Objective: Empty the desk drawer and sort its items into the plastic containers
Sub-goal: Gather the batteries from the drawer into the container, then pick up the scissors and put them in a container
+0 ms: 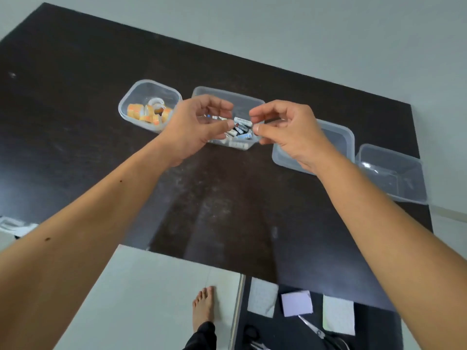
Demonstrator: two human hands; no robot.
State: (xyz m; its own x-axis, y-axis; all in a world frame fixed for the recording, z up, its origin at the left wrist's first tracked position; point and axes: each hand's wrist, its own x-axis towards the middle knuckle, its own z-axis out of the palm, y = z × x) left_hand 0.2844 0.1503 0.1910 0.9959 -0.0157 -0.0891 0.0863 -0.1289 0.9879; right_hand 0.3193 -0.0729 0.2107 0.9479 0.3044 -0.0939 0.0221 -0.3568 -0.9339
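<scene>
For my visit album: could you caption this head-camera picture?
Both hands, left and right, hover over a battery-filled container on a dark desk.

A single head-worn wide-angle view looks steeply down and forward from close above the dark desk point(75, 97), taking in both forearms, the row of plastic containers point(394, 173) and the floor point(156, 286) below.

Both arms reach forward, left hand point(195, 125) and right hand point(285, 130) close together (fingers loosely curled, thumbs forward).
</scene>
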